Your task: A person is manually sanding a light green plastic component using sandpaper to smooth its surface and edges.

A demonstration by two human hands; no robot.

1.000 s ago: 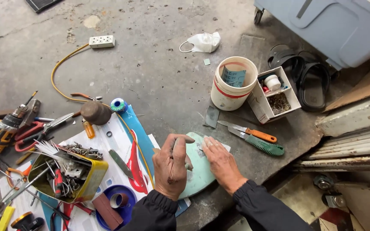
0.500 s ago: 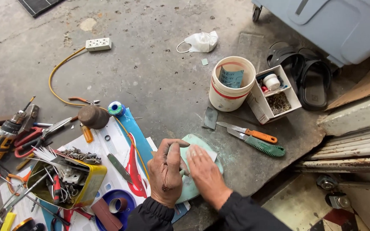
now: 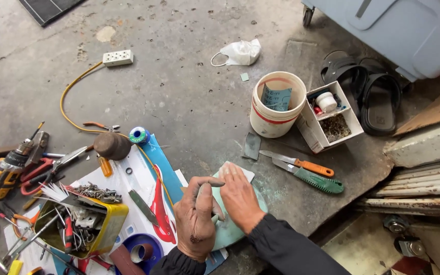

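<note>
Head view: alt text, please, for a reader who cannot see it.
Two hands press on a pale green disc on a concrete floor: the left hand grips a thin tool, the right hand lies flat. Scattered tools and a white bucket surround them.

A single camera sits on the person's head and looks steeply down and forward at a grey concrete floor (image 3: 179,102). The person's own left hand (image 3: 195,219) and right hand (image 3: 239,197) enter from the bottom edge, near the lens, with dark sleeves cut off by the frame. The view reaches out to a white power strip (image 3: 117,57) at the upper left and a grey-blue wheeled bin (image 3: 408,30) at the upper right. A yellow tin of tools (image 3: 80,224) lies at the lower left. There is no second view to overlap with.
</note>
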